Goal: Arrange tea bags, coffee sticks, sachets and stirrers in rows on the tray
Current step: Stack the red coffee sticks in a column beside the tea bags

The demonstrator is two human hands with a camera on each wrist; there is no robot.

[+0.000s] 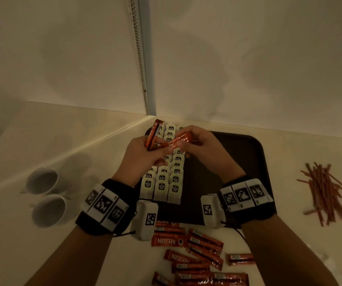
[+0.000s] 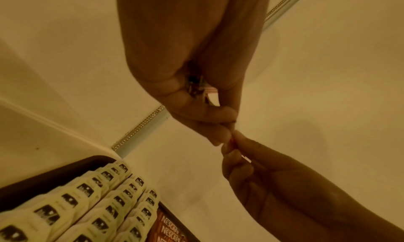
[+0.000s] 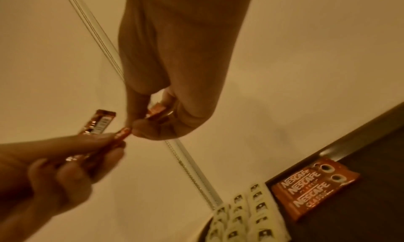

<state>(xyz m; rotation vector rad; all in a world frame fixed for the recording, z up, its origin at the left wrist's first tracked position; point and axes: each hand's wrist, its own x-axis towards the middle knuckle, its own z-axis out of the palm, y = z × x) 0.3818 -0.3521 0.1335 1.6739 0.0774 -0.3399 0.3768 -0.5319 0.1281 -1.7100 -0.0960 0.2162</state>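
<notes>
Your left hand (image 1: 141, 155): raised over the tray, fingers curled round a small bundle of orange-red foil coffee sticks (image 1: 152, 134) that point up and away from you.

Your right hand (image 1: 199, 144): level with the left, thumb and fingers pinching one single orange-red coffee stick (image 1: 176, 142), which lies crosswise between both hands; its far end touches the left hand's fingertips.

Dark brown rectangular plastic tray (image 1: 254, 162): on the pale countertop (image 1: 42, 141), pushed towards the wall corner.

Cream paper tea bags with dark printed labels (image 1: 169, 182): three overlapping rows along the tray's left side.

Flat Nescafé coffee sticks already on the tray (image 3: 310, 188): overlapped just beside the tea bag rows, at the far end.

Loose red coffee sticks (image 1: 197, 250): scattered on the countertop at the tray's near edge.

Thin reddish-brown stirrers (image 1: 325, 193): a loose pile right of the tray.

Two white ceramic cups (image 1: 44, 195): left of the tray, one behind the other.
</notes>
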